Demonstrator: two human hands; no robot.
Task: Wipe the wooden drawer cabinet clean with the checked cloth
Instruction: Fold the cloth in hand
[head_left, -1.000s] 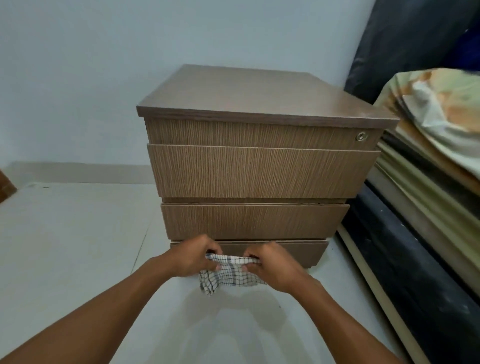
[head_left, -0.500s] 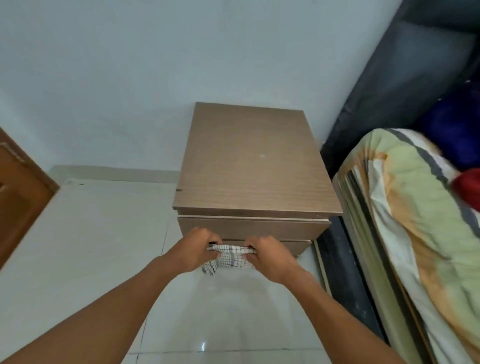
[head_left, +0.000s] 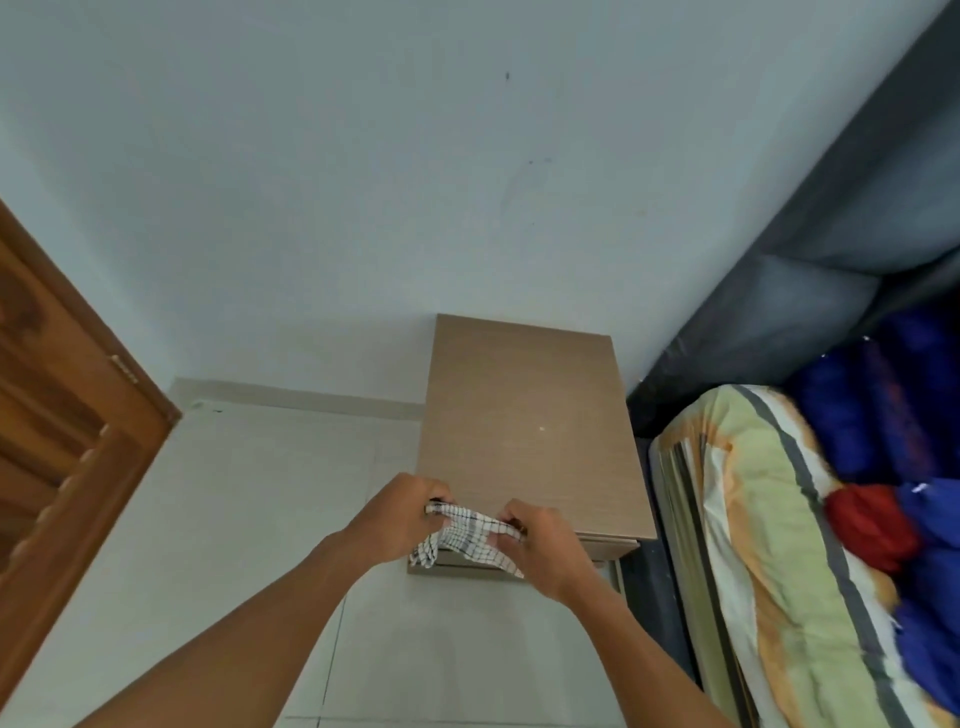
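The wooden drawer cabinet (head_left: 524, 410) stands against the pale wall, seen from above, so mostly its flat brown top shows. Over its front edge both hands hold the white cloth with dark checks (head_left: 465, 535). My left hand (head_left: 400, 514) grips the cloth's left end and my right hand (head_left: 540, 545) grips its right end. The cloth is bunched between them and a corner hangs down over the drawer fronts, most of which are hidden from this angle.
A bed with a striped green and orange sheet (head_left: 779, 545) and blue and red bedding (head_left: 904, 467) lies close on the right, a dark headboard (head_left: 831, 260) behind it. A brown wooden door (head_left: 57, 415) is at the left. Pale floor tiles (head_left: 260, 493) spread left of the cabinet.
The view has risen from facing the drawer fronts to looking down on the cabinet top. Both hands, still gripping the cloth, have come up from the bottom drawer to the top's front edge.
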